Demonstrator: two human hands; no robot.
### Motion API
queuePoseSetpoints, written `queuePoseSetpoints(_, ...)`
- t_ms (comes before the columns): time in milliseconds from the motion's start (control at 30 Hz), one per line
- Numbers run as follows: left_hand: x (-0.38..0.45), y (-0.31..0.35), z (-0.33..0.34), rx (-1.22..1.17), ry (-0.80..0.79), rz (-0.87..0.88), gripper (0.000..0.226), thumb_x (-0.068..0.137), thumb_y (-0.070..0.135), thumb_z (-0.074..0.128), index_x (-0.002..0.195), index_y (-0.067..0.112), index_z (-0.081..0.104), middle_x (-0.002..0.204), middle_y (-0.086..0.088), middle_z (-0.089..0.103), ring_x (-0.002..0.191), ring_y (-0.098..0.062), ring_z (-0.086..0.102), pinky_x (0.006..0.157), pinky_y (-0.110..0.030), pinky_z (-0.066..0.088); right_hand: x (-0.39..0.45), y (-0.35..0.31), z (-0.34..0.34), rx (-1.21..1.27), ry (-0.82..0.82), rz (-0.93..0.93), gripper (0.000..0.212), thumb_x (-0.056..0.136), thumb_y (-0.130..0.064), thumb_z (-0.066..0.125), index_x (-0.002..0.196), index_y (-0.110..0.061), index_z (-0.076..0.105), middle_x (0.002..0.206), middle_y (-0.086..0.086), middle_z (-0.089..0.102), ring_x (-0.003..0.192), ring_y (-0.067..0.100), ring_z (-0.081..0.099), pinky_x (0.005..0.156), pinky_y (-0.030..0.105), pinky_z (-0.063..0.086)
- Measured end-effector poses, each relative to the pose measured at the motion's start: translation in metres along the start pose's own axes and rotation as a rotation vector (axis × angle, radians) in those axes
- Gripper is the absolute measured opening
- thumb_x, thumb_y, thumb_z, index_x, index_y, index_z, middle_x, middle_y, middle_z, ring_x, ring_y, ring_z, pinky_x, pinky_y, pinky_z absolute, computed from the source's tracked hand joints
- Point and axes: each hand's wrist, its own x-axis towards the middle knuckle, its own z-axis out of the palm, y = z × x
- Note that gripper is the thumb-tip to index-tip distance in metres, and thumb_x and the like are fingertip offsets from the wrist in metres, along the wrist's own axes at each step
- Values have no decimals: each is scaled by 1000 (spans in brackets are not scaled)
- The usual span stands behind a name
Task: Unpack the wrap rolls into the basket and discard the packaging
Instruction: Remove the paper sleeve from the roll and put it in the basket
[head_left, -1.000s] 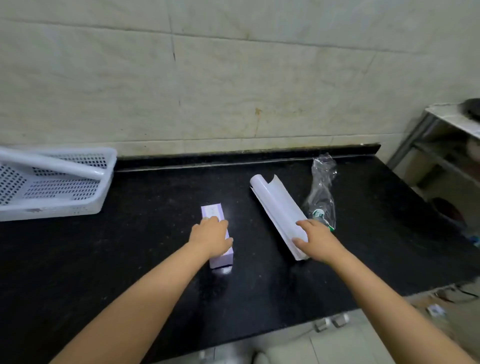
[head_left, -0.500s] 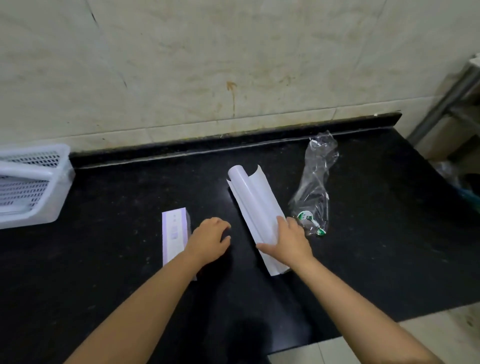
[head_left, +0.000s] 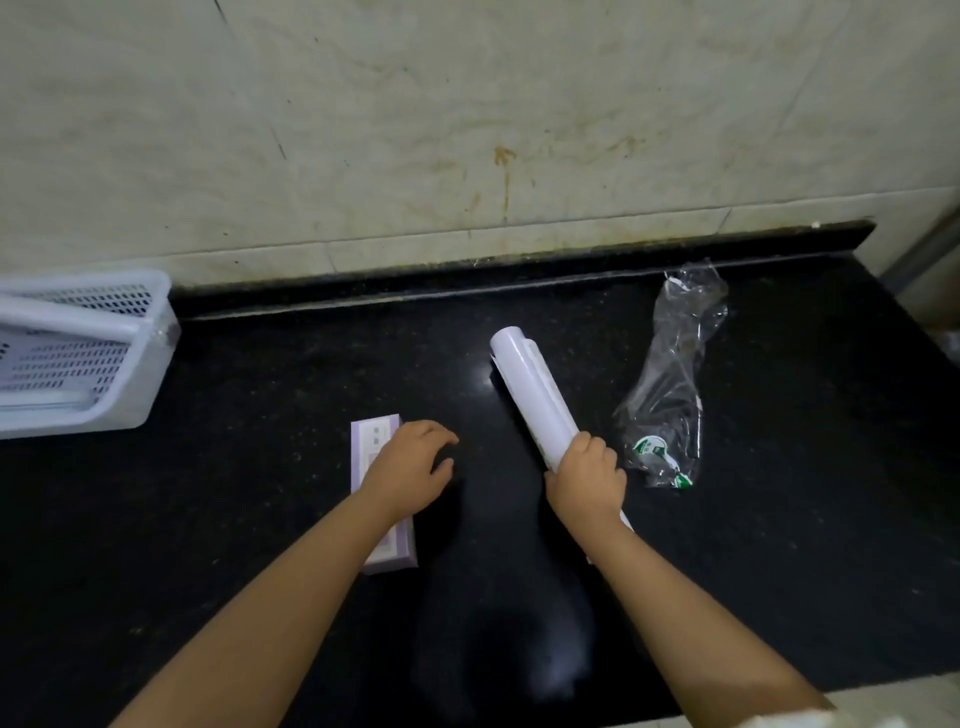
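Note:
A white wrap roll (head_left: 535, 395) lies slanted on the black counter, rolled tight, and my right hand (head_left: 586, 478) is closed around its near end. A pale purple box (head_left: 375, 452) lies left of it. My left hand (head_left: 410, 467) hovers over the box's right side with fingers spread and holds nothing. An empty clear plastic wrapper (head_left: 672, 374) with a green label lies to the right of the roll. The white perforated basket (head_left: 150, 353) stands at the far left with a white roll (head_left: 67, 317) leaning inside it.
The black counter (head_left: 260, 519) ends at a raised back lip under a tiled wall (head_left: 467, 130). Its front edge runs along the lower right. A metal shelf leg shows at the far right edge.
My right hand has closed around the roll's near end, and the loose sheet is now curled tight on the roll. My left hand has slid off the purple box to its right side.

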Motion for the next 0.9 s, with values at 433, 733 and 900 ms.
queuePoseSetpoints(433,-46,-82,-47,40,242,-210,44,92,19,52,134,11,45,139,-9,45,129,-23,39,106,-34,38,-31,-88,-46,261,14,-418,42,76,-28,67,105,-3,47,106,15,55,97,31,52,68,33,40)
queuePoseSetpoints(733,-129,-214,-86,7,357,-287,52,89,22,59,135,6,44,143,-16,41,133,-29,35,110,-39,32,-124,-237,10,149,-124,-595,39,81,-31,59,108,-8,43,114,11,51,104,28,48,81,36,43)
queuePoseSetpoints(900,-165,-279,-79,27,271,-263,54,90,26,57,137,7,41,144,-16,38,133,-28,34,109,-37,33,-167,-285,67,37,-169,-573,44,81,-29,59,115,-8,41,118,11,51,107,27,47,84,36,42)
